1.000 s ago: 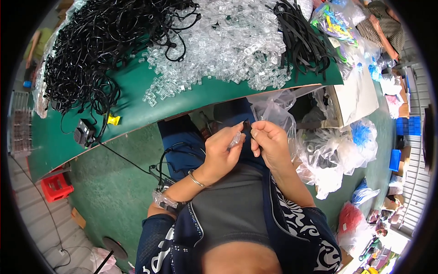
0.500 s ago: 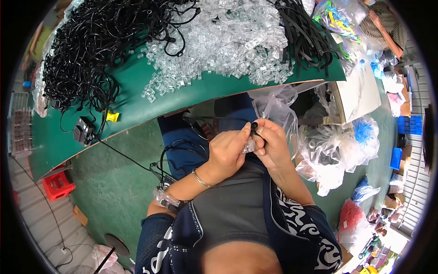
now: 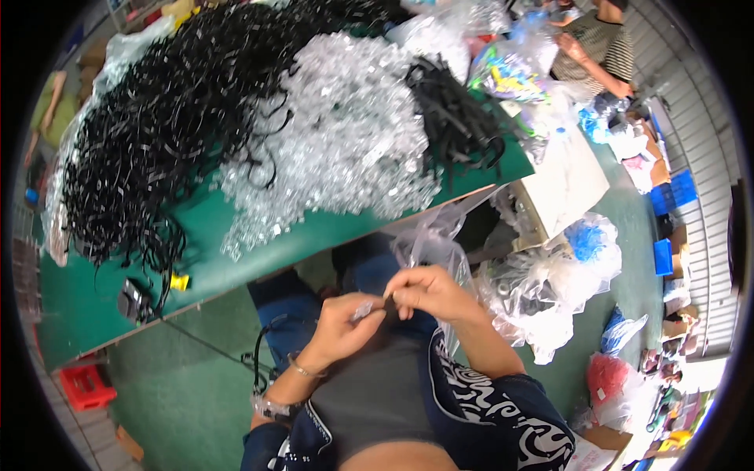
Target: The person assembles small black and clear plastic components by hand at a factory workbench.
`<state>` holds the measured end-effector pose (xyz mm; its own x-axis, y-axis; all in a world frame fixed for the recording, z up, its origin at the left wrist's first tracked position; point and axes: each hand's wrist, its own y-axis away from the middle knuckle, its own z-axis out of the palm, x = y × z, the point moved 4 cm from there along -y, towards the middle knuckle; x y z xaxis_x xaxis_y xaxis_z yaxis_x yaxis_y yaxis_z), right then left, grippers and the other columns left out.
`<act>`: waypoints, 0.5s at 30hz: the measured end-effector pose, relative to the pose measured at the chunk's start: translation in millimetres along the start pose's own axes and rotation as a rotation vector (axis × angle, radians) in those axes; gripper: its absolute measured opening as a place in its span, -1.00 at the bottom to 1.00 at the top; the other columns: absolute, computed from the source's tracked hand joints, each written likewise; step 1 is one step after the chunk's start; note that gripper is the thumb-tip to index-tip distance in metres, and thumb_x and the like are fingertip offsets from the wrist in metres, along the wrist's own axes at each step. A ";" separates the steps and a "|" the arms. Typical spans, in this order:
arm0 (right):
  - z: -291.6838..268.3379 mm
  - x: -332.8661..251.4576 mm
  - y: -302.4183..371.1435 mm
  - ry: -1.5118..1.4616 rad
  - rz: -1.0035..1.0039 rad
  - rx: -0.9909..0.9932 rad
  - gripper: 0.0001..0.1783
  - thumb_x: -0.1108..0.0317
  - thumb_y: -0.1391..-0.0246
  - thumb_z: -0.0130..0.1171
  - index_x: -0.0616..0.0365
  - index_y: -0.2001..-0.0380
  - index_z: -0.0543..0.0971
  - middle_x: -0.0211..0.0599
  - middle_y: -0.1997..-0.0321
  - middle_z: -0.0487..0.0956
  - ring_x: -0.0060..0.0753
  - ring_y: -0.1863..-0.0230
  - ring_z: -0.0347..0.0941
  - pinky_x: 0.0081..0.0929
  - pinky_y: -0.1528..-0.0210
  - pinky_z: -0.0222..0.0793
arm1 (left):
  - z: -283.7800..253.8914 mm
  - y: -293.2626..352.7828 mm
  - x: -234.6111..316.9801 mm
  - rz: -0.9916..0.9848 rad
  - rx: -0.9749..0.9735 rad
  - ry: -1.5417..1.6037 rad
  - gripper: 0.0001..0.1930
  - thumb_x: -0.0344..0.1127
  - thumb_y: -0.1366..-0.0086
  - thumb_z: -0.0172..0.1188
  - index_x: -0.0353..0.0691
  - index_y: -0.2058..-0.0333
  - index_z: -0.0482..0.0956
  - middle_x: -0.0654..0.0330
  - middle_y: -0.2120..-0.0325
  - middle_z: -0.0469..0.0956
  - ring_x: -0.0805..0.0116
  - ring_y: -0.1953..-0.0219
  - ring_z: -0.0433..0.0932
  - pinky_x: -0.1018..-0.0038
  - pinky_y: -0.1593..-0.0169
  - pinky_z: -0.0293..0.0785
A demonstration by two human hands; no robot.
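My hands meet in front of my chest, just off the table's near edge. My left hand (image 3: 344,323) is closed around a small clear plastic piece (image 3: 361,311), part of which shows between thumb and fingers. Close against it, my right hand (image 3: 430,293) pinches a small dark piece (image 3: 390,301), blurred and mostly covered by the fingertips. Beyond my hands, a heap of clear plastic pieces (image 3: 338,125) lies on the green table (image 3: 206,239). A large tangle of black cords (image 3: 165,125) is left of it, and a bundle of flat black straps (image 3: 459,122) on its right.
A black device (image 3: 135,301) and a yellow object (image 3: 180,282) sit near the table's left front edge, with a cable trailing toward my lap. Clear plastic bags (image 3: 542,290) and a white box (image 3: 561,188) stand at right. Another person (image 3: 601,51) is at the far right.
The view has tilted up, showing more of the table. My hands have shifted slightly, and the round black end between my fingers is now mostly hidden.
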<state>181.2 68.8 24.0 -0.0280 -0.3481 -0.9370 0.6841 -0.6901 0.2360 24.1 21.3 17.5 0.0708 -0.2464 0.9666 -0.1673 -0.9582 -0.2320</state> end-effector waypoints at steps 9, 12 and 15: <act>-7.6 6.6 1.8 0.445 -0.207 -0.049 -0.93 0.49 0.09 0.12 0.22 0.46 0.53 -0.43 0.54 0.50 -0.62 0.57 0.42 -0.63 0.53 0.34 | 1.0 -0.9 -3.4 -0.190 -0.285 0.128 -0.88 -0.43 -0.09 0.17 -0.37 0.40 0.54 0.30 0.67 0.40 0.61 0.61 0.28 0.61 0.53 0.20; -8.0 -18.1 -0.1 0.835 -0.427 0.210 -0.93 0.53 0.22 0.14 0.19 0.55 0.50 -0.42 0.61 0.44 -0.58 0.62 0.38 -0.58 0.57 0.30 | 5.1 2.3 -10.2 -0.338 -0.205 0.252 -0.89 -0.44 -0.12 0.17 -0.37 0.39 0.54 0.38 0.62 0.41 0.68 0.56 0.27 0.64 0.51 0.20; -25.4 -24.3 -8.1 0.929 -0.607 0.537 -0.94 0.54 0.20 0.12 0.18 0.54 0.50 -0.38 0.62 0.42 -0.57 0.64 0.36 -0.60 0.61 0.27 | 4.7 4.0 -0.1 -0.328 -0.244 0.358 -0.90 -0.45 -0.13 0.17 -0.37 0.38 0.54 0.42 0.58 0.42 0.71 0.53 0.28 0.68 0.49 0.19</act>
<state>194.9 99.0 38.3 0.4425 0.5516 -0.7070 0.3485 -0.8322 -0.4312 28.1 16.9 16.0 -0.1751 0.1653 0.9706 -0.4189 -0.9046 0.0786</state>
